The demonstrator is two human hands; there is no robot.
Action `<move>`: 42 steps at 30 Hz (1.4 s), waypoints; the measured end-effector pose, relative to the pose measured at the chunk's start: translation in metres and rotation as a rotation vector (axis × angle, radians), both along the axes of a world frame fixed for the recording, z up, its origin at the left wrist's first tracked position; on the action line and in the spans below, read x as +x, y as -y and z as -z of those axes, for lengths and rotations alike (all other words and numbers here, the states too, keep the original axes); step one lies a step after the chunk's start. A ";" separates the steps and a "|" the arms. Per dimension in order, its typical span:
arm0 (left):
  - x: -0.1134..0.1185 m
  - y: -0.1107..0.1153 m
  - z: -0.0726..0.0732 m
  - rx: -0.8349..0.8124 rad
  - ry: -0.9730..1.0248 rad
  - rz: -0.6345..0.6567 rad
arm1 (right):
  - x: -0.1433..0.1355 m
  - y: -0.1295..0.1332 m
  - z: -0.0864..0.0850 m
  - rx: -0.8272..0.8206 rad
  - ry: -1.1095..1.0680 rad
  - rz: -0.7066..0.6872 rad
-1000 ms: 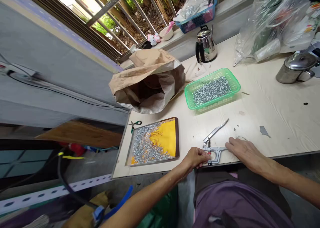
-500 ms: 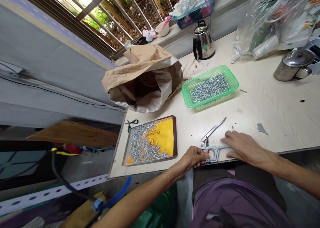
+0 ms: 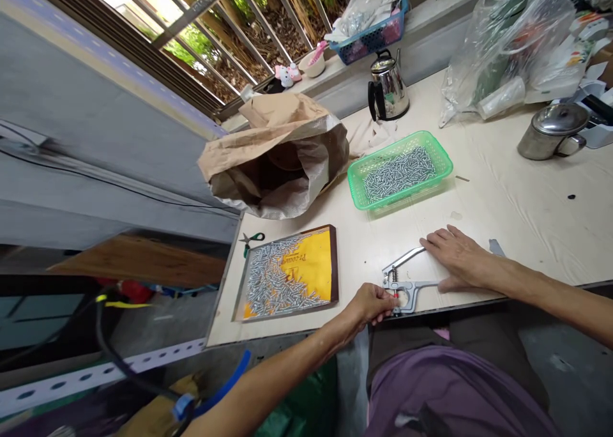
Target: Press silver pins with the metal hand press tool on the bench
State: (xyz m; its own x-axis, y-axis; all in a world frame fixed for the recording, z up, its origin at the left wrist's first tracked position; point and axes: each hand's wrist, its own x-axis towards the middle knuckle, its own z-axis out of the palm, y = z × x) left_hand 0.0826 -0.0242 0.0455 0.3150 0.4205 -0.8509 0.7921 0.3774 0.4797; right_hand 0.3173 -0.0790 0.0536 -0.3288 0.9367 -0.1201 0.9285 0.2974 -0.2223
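Pinching at the head of a silver lever tool, the left hand in the head view has its fingers narrow beside a small red part; whether they grip a loose piece, I cannot tell. The right hand is spread wide, fingers over the raised lever's tip, thumb by the lower handle's end. The tool sits at the near edge of the counter, at 6 o'clock from the green basket of metal pins. From the tool, 1 tray of pins lies at 9 o'clock, 1 paper sack at 10.
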 end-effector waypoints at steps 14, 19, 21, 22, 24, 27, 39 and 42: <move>0.043 0.016 0.007 1.192 0.247 0.767 | -0.011 0.022 0.001 -0.002 -0.019 0.094; 0.059 0.006 0.016 1.154 0.296 0.902 | -0.011 0.033 0.011 0.129 -0.029 0.140; 0.058 0.006 0.019 1.148 0.320 0.876 | -0.013 0.034 0.018 0.189 -0.022 0.129; 0.058 0.006 0.020 1.150 0.329 0.857 | -0.014 0.034 0.021 0.212 -0.027 0.121; 0.059 0.005 0.021 1.162 0.330 0.828 | -0.016 0.032 0.027 0.241 -0.059 0.114; 0.063 -0.001 0.021 1.174 0.322 0.828 | -0.017 0.029 0.029 0.259 -0.091 0.135; 0.051 0.055 0.050 1.384 0.399 0.689 | 0.028 -0.004 0.024 0.165 -0.177 0.115; 0.052 0.063 0.045 1.310 0.456 0.672 | 0.022 -0.022 0.015 0.177 -0.040 0.171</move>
State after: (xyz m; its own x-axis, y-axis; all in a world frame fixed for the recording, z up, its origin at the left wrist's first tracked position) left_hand 0.1341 -0.0870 0.0000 0.8683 0.4505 0.2076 0.3367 -0.8426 0.4204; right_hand 0.3398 -0.0566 0.0385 -0.1650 0.9844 0.0603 0.9602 0.1743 -0.2182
